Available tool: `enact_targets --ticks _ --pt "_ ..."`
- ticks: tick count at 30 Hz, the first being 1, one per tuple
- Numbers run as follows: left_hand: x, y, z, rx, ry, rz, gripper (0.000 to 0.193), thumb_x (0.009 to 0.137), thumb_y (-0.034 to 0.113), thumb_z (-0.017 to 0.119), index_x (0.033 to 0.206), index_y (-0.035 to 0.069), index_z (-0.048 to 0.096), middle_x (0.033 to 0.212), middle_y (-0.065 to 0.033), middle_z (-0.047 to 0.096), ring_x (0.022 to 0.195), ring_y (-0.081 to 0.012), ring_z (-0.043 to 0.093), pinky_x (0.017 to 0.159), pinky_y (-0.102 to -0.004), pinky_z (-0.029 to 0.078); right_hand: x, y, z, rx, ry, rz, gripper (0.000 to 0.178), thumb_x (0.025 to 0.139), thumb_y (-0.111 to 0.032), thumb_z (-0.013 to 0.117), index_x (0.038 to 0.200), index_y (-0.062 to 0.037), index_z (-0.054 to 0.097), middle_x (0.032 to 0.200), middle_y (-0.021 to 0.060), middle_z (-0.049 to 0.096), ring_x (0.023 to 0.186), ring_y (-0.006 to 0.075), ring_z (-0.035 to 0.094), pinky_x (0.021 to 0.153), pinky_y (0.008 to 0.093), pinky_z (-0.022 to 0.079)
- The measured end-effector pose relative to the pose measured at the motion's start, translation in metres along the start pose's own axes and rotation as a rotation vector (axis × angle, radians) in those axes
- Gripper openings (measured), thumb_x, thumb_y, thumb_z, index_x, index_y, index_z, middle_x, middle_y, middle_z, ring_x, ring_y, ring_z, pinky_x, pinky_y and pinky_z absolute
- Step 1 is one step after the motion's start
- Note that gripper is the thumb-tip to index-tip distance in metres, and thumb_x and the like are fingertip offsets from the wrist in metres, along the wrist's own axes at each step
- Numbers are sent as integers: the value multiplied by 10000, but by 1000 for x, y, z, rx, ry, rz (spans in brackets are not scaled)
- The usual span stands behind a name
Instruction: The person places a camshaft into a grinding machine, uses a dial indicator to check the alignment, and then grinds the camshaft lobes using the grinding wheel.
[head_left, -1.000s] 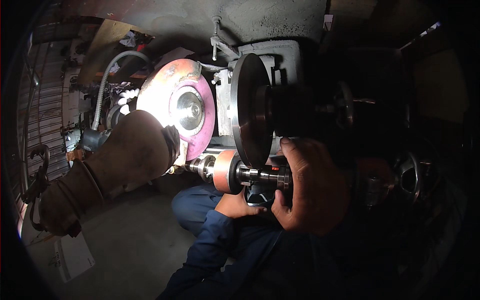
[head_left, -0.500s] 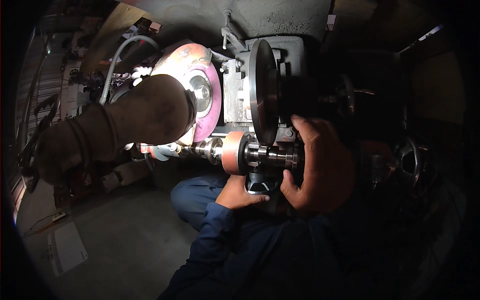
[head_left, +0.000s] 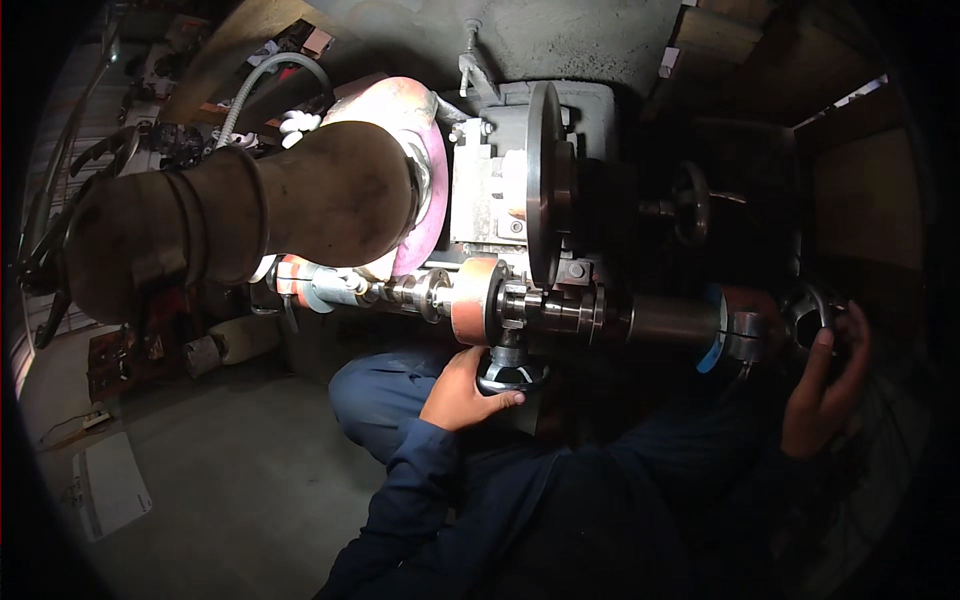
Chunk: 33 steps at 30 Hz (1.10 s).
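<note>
My left hand [head_left: 462,393] is closed on the rim of a small metal handwheel [head_left: 512,380] below the machine's middle. At the far right, in dim light, my right hand [head_left: 825,385] has its fingers around the rim of a larger handwheel [head_left: 797,318]. Just above my left hand, an orange-faced round collar [head_left: 473,308] surrounds a horizontal metal shaft [head_left: 570,312]. A pink grinding wheel [head_left: 432,215] stands under a brightly lit guard [head_left: 390,97]. To its right is an upright dark disc [head_left: 540,180], its edge close to the shaft.
A large lamp housing [head_left: 330,200] juts in from the left and hides part of the grinding wheel. Another handwheel [head_left: 690,203] sits in shadow at the back right. A blue-edged clamp [head_left: 722,330] is near the shaft's right end. A white board [head_left: 112,487] lies on the floor.
My right hand has moved from beside the shaft and dark disc to the far-right handwheel, uncovering the shaft's right part. My left hand stays on its handwheel. The view has shifted slightly.
</note>
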<state>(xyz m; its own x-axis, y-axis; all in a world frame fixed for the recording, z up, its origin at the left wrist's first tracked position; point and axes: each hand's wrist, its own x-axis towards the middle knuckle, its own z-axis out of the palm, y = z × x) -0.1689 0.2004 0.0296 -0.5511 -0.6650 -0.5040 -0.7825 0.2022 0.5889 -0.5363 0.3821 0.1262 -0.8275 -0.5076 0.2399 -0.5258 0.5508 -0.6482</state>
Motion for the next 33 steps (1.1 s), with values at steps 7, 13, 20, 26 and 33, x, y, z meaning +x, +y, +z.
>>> enact_targets --ticks 7,13,20,26,33 --pt "19 12 -6 -127 -181 -34 904 615 322 891 1349 -5 477 1124 -217 677 1092 -380 639 973 -408 472 -1 -2 19 -178 -52 -117 370 966 -140 548 1294 30 530 1260 199 584 1198 325 553 1019 393 414" --pt "20 14 -3 -151 -164 -9 936 601 324 893 1365 1 461 1132 -217 675 1102 -381 634 987 -404 467 -1 1 22 -149 -23 -130 382 967 -139 549 1307 31 519 1263 202 574 1172 318 564 1020 396 410" --pt "8 6 -15 -148 29 58 727 682 238 863 1282 -26 549 1131 -174 687 1099 -309 645 989 -396 472 -12 -32 12 -199 164 -290 439 956 -215 568 1295 57 509 1231 227 513 1080 338 577 912 394 486" --pt "4 20 -68 -995 534 -74 359 1064 288 420 1066 -44 556 793 -110 646 558 -160 605 478 -252 483 -20 -106 59 261 -455 -551 477 732 -119 715 1181 -4 603 1016 148 602 938 306 607 813 414 508" --pt "26 21 -70 -1251 444 -126 434 1051 437 403 1040 30 553 754 -10 563 484 -70 389 442 -222 292 -17 -121 106 -73 -685 -447 539 663 -252 800 1100 -1 608 1036 148 610 1017 300 590 957 444 451"
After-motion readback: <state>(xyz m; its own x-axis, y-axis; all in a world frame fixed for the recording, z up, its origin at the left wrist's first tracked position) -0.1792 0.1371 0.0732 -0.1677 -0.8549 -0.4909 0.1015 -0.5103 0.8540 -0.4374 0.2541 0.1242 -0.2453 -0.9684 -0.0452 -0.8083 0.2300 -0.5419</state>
